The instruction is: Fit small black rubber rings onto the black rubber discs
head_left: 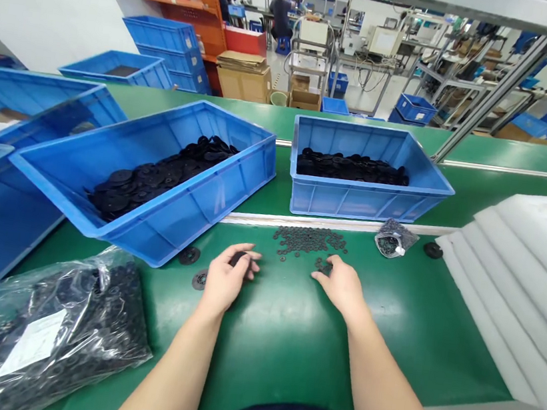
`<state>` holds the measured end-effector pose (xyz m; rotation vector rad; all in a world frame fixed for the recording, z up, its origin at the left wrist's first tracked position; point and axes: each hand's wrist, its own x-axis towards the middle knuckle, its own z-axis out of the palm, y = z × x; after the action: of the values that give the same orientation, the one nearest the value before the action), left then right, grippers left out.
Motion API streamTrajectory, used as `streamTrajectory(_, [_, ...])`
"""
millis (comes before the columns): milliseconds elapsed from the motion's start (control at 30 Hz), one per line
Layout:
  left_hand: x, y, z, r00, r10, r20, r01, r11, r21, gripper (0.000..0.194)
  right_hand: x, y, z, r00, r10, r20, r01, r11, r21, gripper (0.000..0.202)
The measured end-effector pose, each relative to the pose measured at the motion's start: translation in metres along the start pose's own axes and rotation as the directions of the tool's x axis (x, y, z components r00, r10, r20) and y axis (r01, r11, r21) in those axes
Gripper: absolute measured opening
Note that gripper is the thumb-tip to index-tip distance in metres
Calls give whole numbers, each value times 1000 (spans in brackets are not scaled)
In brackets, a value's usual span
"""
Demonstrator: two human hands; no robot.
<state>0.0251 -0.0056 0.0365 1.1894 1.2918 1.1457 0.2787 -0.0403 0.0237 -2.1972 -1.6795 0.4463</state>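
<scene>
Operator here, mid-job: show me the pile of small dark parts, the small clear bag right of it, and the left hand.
Pile of small dark parts (308, 239): head view, middle of the spread.
Small clear bag (397, 237): head view, middle of the bag.
Left hand (225, 275): head view, back of the hand.

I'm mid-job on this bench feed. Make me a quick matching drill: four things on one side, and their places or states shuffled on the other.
Things
1. Left hand
2. Right hand
3. Large clear bag
4. White layered stack

Places or states
A. Lies at the lower left of the picture, bearing a white label
B. Stands at the right side of the picture
C. Holds a dark disc between thumb and fingers
D. Has its fingertips at the small dark rings

Pairs: 1-C, 2-D, 3-A, 4-B
</scene>
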Motion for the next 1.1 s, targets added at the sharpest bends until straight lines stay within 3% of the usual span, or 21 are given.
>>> streamTrajectory(67, [3,-1,-18,991,93,-92,-65,960,271,32,2,1,1,999,-10,48,12,999,-46,36])
streamTrajectory(100, [4,-3,-27,988,135,-77,-91,906,414,31,1,-1,4,998,-32,63,35,998,-52,32])
streamTrajectory(200, [4,-9,-46,984,153,93,-174,685,707,29,-1,-7,14,994,-91,68,95,994,-53,18])
streamTrajectory(333, [2,-15,-47,973,48,225,-220,486,846,36,-4,-12,22,994,-111,23,112,992,-52,15])
streamTrajectory(433, [5,-13,-37,964,44,264,-255,448,857,25,-3,-11,22,994,-110,-20,109,994,-28,14])
streamTrajectory(500, [9,-9,-28,953,78,292,-291,503,814,15,-2,-9,22,992,-114,-45,114,993,4,11])
streamTrajectory(600, [11,-2,-9,954,127,271,-277,717,640,12,-1,-7,24,987,-143,-79,149,986,77,8])
streamTrajectory(667, [10,0,7,976,72,206,-157,889,430,19,0,-7,27,978,-177,-113,193,969,151,9])
streamTrajectory(733, [6,-1,22,987,-27,156,3,989,151,29,0,-7,30,965,-208,-160,242,941,238,9])
streamTrajectory(800, [3,-5,33,981,-115,156,132,986,-103,37,0,-7,33,952,-229,-204,285,904,317,7])
streamTrajectory(867, [-1,-8,37,964,-182,193,228,941,-250,44,1,-8,36,944,-233,-235,311,867,390,6])
streamTrajectory(967, [-6,-12,34,943,-237,232,307,888,-342,45,0,-11,40,943,-215,-252,316,812,490,10])
streamTrajectory(1100, [-8,-12,31,951,-238,196,302,850,-432,41,-8,-20,44,945,-213,-249,319,769,553,13])
